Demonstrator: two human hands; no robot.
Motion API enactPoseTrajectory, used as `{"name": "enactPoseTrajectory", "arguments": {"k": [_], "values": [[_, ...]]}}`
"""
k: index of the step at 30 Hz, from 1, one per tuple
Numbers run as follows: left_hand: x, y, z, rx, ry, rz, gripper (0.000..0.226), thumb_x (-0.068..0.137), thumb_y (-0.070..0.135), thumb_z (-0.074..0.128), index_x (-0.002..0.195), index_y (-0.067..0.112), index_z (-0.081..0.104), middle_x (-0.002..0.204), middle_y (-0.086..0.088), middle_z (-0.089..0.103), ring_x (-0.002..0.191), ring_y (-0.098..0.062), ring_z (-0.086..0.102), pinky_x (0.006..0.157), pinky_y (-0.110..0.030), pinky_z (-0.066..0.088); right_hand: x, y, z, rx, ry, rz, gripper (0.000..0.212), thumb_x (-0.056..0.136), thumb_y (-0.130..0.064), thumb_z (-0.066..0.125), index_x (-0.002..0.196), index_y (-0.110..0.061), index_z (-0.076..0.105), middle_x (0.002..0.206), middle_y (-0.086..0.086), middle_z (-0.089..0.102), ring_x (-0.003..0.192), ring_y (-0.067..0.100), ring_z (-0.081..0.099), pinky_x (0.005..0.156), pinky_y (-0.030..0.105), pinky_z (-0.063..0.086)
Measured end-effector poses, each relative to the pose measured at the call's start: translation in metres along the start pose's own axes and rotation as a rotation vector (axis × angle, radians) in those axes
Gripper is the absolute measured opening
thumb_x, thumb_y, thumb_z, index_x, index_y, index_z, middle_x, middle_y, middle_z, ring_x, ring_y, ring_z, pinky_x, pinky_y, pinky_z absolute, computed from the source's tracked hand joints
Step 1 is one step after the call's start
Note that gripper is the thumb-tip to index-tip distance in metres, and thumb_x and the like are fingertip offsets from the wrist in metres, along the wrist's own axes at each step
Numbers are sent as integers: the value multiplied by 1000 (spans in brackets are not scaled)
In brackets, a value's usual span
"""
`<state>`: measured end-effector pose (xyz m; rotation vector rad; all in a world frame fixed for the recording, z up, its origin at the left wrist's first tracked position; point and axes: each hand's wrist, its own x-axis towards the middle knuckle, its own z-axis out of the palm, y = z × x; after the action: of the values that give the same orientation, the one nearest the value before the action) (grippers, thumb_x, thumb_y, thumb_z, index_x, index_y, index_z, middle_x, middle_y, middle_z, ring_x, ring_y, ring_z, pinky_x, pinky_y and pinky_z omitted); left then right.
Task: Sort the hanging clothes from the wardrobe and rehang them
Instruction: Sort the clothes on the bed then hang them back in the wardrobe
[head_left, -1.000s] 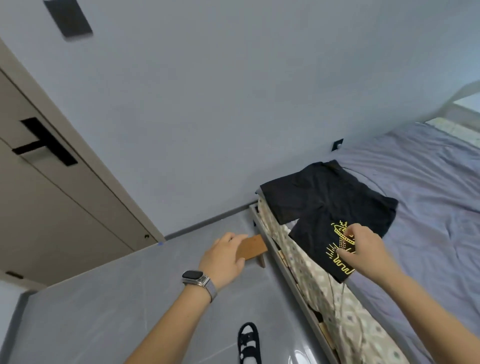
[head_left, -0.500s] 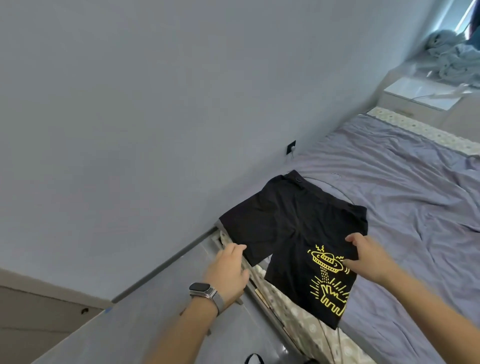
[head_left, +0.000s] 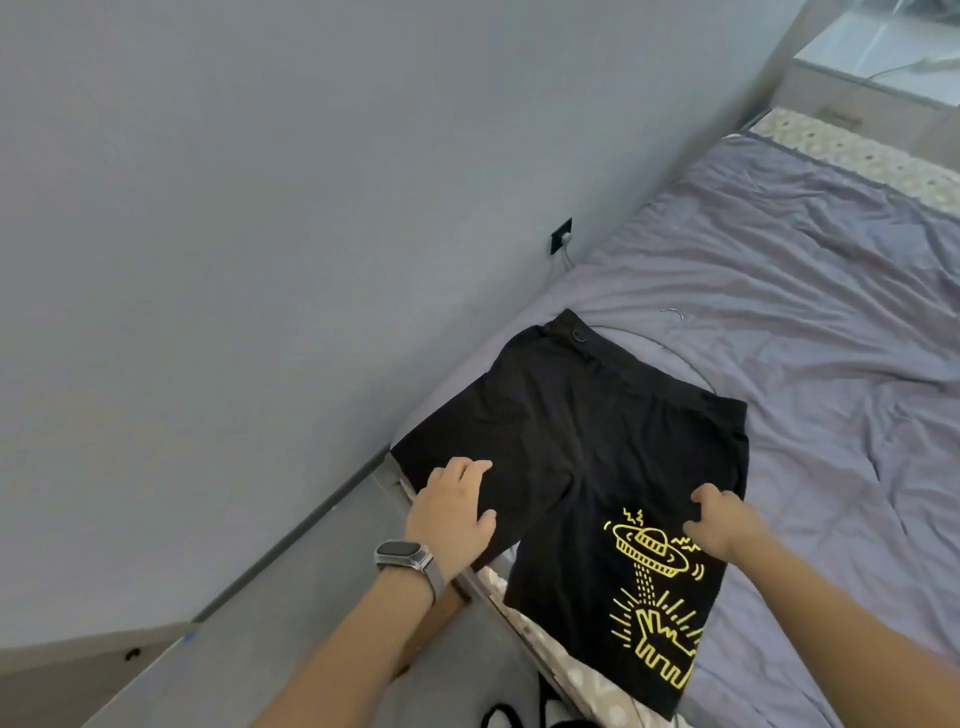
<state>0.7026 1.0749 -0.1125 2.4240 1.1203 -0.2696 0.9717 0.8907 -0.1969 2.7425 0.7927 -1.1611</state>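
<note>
black shorts (head_left: 587, 447) lie spread flat at the near corner of the bed (head_left: 810, 322), waistband pointing away toward the wall side, both legs running back toward the person, and the right leg with its yellow ufo print (head_left: 652, 582) hangs over the bed's edge. left hand (head_left: 452, 512) is down on the hem of the left leg, fingers extended and close together, palm flat against the dark fabric right where it meets the edge of the bed frame. a smartwatch (head_left: 402, 555) sits on that wrist. right hand (head_left: 719, 522) is over the other leg just beside the top of the print, fingers curled downward onto the cloth; whether it actually pinches fabric or merely presses on it i cannot tell from this angle. the two hands are well apart, one on each leg. a thin wire hanger (head_left: 675, 332) lies on the purple sheet (head_left: 779, 415), its arc tucked under the waistband, its small hook showing beyond the shorts. on the grey wall (head_left: 260, 234) a dark socket (head_left: 561, 235) sits near the bed, with a cable dropping from it. grey floor (head_left: 291, 623) runs along the bed's left side, and a dark sandal (head_left: 501, 717) peeks in at the bottom edge.
</note>
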Motion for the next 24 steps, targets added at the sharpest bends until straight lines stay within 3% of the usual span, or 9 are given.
{"name": "enactPoseTrajectory", "arguments": {"k": [4,8,11,15,19,24], "values": [[67,6,20,-31,-83,-84,50,89,27,61,135,27,42,140,5,41,125,-14,40,91,-22,45,48,-15,12,162,9,-29,45,90,-12,49,135,-15,43,132,11,50,122,29,46,100,38,43],[98,8,53,-145,-106,-160,51,87,25,64,134,26,44,138,4,42,123,-14,39,82,-16,36,84,-1,34,70,-56,-4,57,88,-12,54,141,-15,34,144,9,36,133,29,32,107,38,35],[109,-2,71,-166,-137,-209,53,86,28,65,134,26,44,138,4,41,123,-15,40,86,-17,35,121,13,29,-6,-45,60,57,88,-14,54,141,-18,33,141,9,42,130,31,36,106,45,37],[123,-26,87,-146,-158,-313,54,86,30,66,135,25,43,138,1,41,126,-16,41,95,-23,40,187,19,0,77,117,143,55,87,-8,52,138,-16,36,131,14,49,125,36,38,103,53,36],[137,-40,106,-134,-170,-374,54,86,28,65,135,24,43,138,0,43,126,-16,42,100,-27,41,255,24,-27,51,220,174,50,96,-26,45,141,-8,30,142,19,37,133,38,29,107,55,28],[149,-34,134,-116,-218,-333,51,89,27,60,137,25,40,139,3,39,124,-12,41,96,-23,43,315,36,-44,46,102,257,84,90,-56,48,147,-3,16,148,23,29,136,41,27,111,52,27]]}}
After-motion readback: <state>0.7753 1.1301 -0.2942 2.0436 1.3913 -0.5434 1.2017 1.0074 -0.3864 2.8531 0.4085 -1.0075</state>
